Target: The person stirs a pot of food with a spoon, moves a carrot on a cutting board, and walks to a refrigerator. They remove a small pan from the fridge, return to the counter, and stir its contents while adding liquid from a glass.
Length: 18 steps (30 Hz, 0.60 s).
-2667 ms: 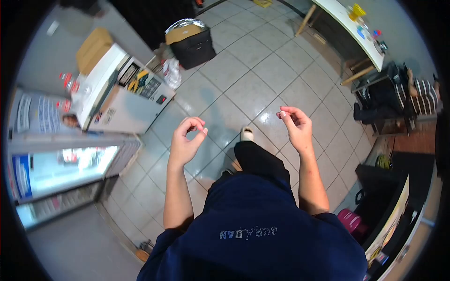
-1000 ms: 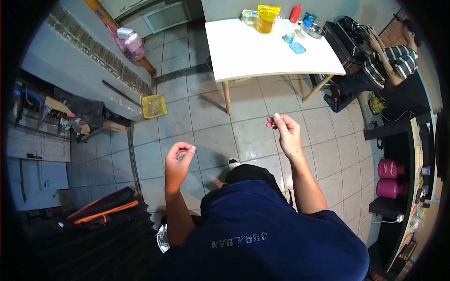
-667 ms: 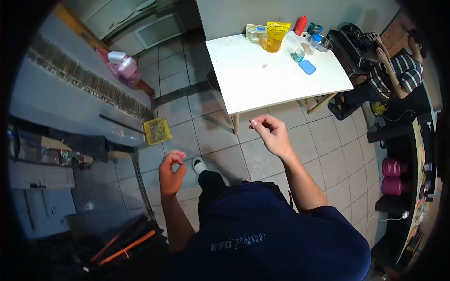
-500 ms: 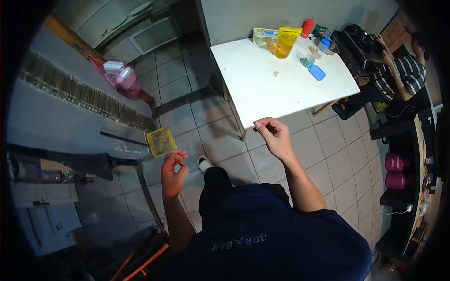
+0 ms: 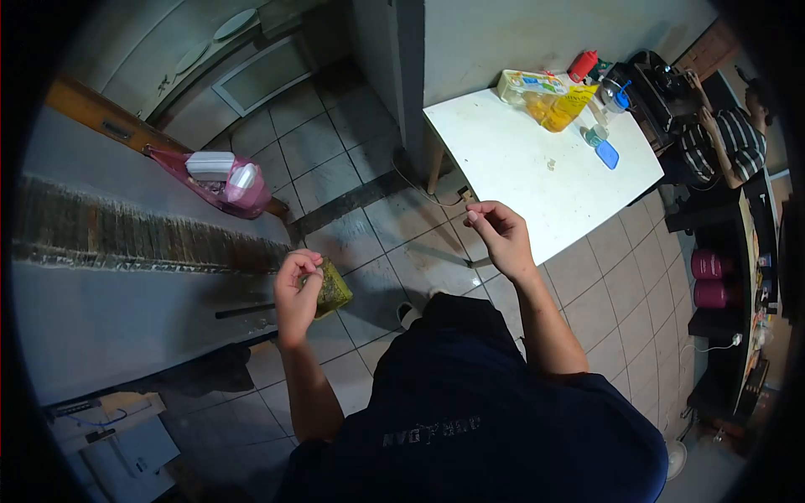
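Observation:
My left hand (image 5: 295, 302) is raised on the left in front of a yellow bin (image 5: 334, 293) that stands on the floor. Its fingers curl in towards the thumb, and whatever may be between them is too small to make out. Near the close corner of the white table (image 5: 537, 193) my right hand (image 5: 506, 241) is held up, thumb and forefinger pinched together. I cannot tell what, if anything, sits in that pinch. Neither hand appears to touch the table or the bin.
On the table are a yellow pouch (image 5: 570, 107), an egg carton (image 5: 524, 86), a red bottle (image 5: 583, 65) and a blue lid (image 5: 607, 154). A pink bag (image 5: 245, 191) hangs at left. A person in a striped shirt (image 5: 729, 138) is beside a black stove (image 5: 646, 88).
My body and view have turned and moved forward across the floor. The bin is now nearer my left hand, whose fingers have closed more. My right hand keeps its pinch.

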Each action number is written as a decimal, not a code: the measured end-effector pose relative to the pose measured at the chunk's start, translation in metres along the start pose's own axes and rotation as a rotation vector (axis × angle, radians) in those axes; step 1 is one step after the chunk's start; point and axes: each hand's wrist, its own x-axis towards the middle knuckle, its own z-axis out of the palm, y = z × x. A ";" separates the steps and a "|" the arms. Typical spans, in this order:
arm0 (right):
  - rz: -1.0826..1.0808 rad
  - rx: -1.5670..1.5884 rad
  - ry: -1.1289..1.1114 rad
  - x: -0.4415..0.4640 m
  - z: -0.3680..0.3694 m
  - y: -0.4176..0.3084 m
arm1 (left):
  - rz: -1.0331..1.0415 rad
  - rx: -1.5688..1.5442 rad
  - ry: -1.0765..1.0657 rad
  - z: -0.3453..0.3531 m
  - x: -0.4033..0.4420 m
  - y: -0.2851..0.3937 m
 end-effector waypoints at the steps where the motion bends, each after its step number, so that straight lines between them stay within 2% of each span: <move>1: 0.005 -0.015 0.008 0.008 0.004 0.003 | 0.033 0.004 -0.016 -0.007 0.008 -0.001; 5: 0.002 -0.047 0.016 0.049 0.027 0.002 | 0.041 -0.035 -0.006 -0.023 0.037 -0.018; 9: -0.036 -0.025 -0.006 0.098 0.050 -0.001 | -0.082 -0.128 0.151 -0.028 0.072 -0.016; 13: 0.005 0.022 -0.044 0.163 0.078 0.004 | -0.033 -0.064 0.178 -0.053 0.117 -0.015; 15: -0.005 0.035 -0.077 0.200 0.092 0.007 | -0.004 0.123 0.237 -0.063 0.142 -0.009; 18: -0.003 0.070 -0.148 0.255 0.111 -0.003 | -0.064 0.056 0.331 -0.071 0.181 -0.018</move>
